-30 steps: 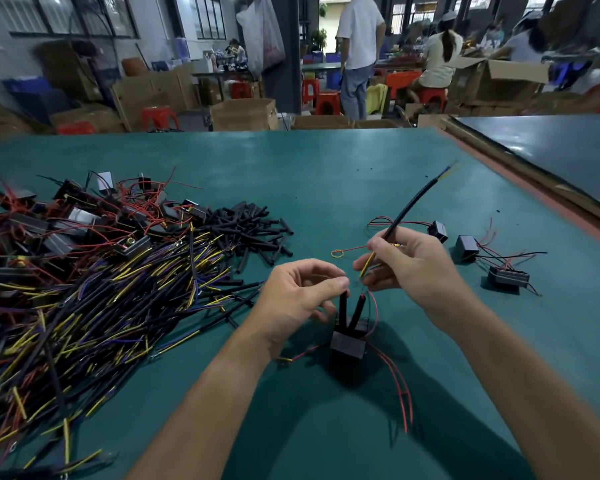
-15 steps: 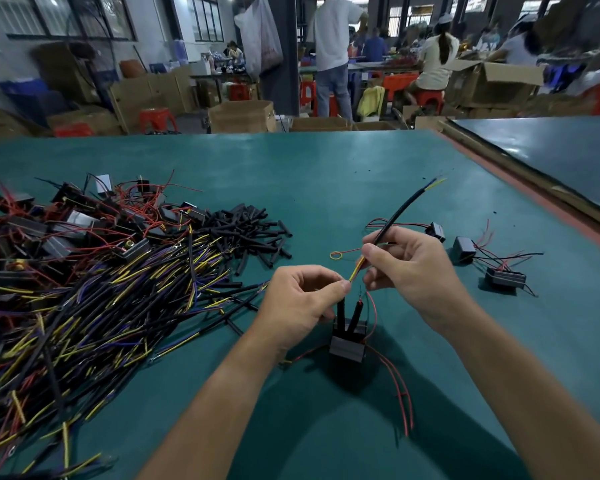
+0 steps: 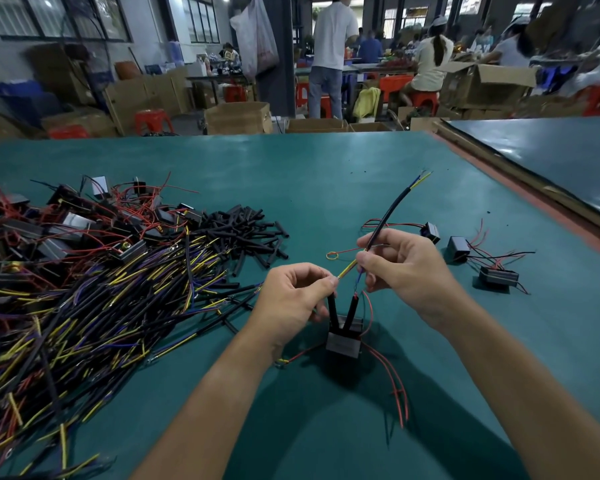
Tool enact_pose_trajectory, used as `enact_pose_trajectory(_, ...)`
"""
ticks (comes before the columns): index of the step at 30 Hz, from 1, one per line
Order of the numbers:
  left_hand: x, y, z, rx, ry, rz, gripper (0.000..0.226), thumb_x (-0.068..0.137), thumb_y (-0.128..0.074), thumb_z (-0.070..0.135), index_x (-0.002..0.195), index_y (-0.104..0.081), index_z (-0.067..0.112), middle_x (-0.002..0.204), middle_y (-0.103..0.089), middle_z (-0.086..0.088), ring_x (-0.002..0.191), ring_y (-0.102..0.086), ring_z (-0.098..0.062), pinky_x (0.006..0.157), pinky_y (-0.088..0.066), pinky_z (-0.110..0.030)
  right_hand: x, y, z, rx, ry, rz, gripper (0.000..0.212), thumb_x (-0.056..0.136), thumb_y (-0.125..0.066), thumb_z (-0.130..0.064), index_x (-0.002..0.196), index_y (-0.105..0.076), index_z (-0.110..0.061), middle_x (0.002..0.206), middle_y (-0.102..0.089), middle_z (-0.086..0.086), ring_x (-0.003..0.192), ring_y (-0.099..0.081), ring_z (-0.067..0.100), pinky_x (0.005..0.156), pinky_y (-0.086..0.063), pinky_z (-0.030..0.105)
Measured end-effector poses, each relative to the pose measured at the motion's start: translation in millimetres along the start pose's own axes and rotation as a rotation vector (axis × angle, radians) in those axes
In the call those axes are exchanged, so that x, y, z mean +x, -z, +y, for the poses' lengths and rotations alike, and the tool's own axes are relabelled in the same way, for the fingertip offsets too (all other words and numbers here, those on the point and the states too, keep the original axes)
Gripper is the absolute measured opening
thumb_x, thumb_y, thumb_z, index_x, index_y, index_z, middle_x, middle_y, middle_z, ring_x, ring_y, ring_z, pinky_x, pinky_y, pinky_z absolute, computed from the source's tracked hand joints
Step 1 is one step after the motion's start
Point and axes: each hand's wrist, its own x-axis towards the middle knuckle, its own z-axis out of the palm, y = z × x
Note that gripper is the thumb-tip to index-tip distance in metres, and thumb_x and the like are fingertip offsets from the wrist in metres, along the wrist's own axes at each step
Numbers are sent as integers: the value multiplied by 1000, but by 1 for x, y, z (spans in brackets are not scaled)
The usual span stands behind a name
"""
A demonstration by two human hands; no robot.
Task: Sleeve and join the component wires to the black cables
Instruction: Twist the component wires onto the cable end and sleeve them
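Hands (image 3: 291, 299) (image 3: 407, 268) still gripping black cable (image 3: 392, 206), barely moved

Everything is carried on one green table (image 3: 326, 174). The left side is covered by a tangle of black cables (image 3: 84, 323) (yellow and blue ends), with a heap of components (image 3: 49, 230) and their red leads at its far edge. Loose black sleeves (image 3: 246, 233) are piled just beside the tangle, toward centre. One unit (image 3: 343, 344) is stood near the front centre, its red wires (image 3: 394, 382) trailed to the right. Three more units (image 3: 458, 248) are set well right, close together, leads tangled.
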Motion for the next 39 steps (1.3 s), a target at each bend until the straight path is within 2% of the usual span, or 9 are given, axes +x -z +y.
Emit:
enact_pose_trajectory(10, 3, 2, 0, -24, 0, 27, 17, 91, -65, 7, 74, -68, 9, 67, -67, -3, 45, -51, -11, 47, -44, -23, 4, 0, 3, -18, -27, 70, 16, 95, -61, -7, 80, -65, -5, 60, -63, 3, 45, -52, 12, 50, -54, 25)
enact_pose_trajectory(13, 2, 2, -1, -16, -11, 18, 18, 91, -64, 6, 74, -68, 9, 64, -66, -1, 44, -50, -11, 46, -43, -21, 6, 0, 3, 47, -23, 181, 6, 94, -62, -5, 98, -59, -5, 61, -68, 1, 43, -54, 13, 49, -55, 25)
enact_pose_trajectory(19, 2, 1, -3, 15, -19, 0, 19, 91, -64, 6, 73, -68, 10, 64, -66, 0, 45, -50, -11, 47, -45, -22, 9, 10, 13, -80, 97, 424, 90, 88, -69, -12, 149, -9, -38, 80, -72, 6, 54, -66, 21, 58, -58, 32)
enact_pose_trajectory(22, 2, 1, -2, 8, -28, 12, 19, 91, -64, 6, 73, -68, 10, 65, -66, -2, 44, -50, -11, 47, -44, -22, 10, 18, 11, -298, 116, 363, 67, 86, -54, -14, 137, -31, -50, 83, -71, 1, 62, -68, 27, 68, -59, 44)
enact_pose_trajectory(24, 4, 1, -2, -4, -35, 25, 19, 91, -64, 5, 73, -69, 10, 65, -66, -3, 44, -50, -11, 46, -44, -22, 11, 24, 9, -512, 100, 299, 51, 76, -45, -10, 114, -57, -42, 83, -70, -8, 70, -68, 21, 77, -57, 45)
enact_pose_trajectory(28, 3, 1, -2, -49, -52, 19, 15, 88, -68, 5, 74, -72, 9, 67, -68, -5, 44, -49, -12, 44, -43, -21, 9, 31, 13, -957, 13, 272, 26, 84, -56, -10, 98, -72, -25, 81, -72, -7, 86, -65, 26, 83, -53, 38)
enact_pose_trajectory(30, 2, 1, -2, -71, -56, -2, 11, 86, -70, 5, 76, -73, 9, 68, -69, -7, 45, -48, -13, 44, -43, -20, 11, 36, 14, -920, -34, 318, 15, 92, -57, -19, 88, -72, -20, 75, -74, -5, 78, -66, 22, 78, -53, 36)
enact_pose_trajectory(33, 1, 1, -3, -78, -64, -16, 9, 83, -73, 3, 77, -72, 9, 69, -69, -10, 43, -47, -14, 44, -43, -21, 12, 37, 11, -706, 11, 360, 36, 98, -55, -25, 65, -65, -13, 59, -69, -4, 48, -51, 11, 58, -48, 31)
enact_pose_trajectory(39, 1, -3, -4, -56, -82, -13, 7, 82, -75, 3, 78, -71, 7, 66, -68, -8, 42, -46, -12, 44, -42, -20, 7, 16, 1, -74, 12, 187, 30, 100, -55, -16, 75, -68, -7, 51, -58, -4, 42, -48, 10, 44, -47, 22)
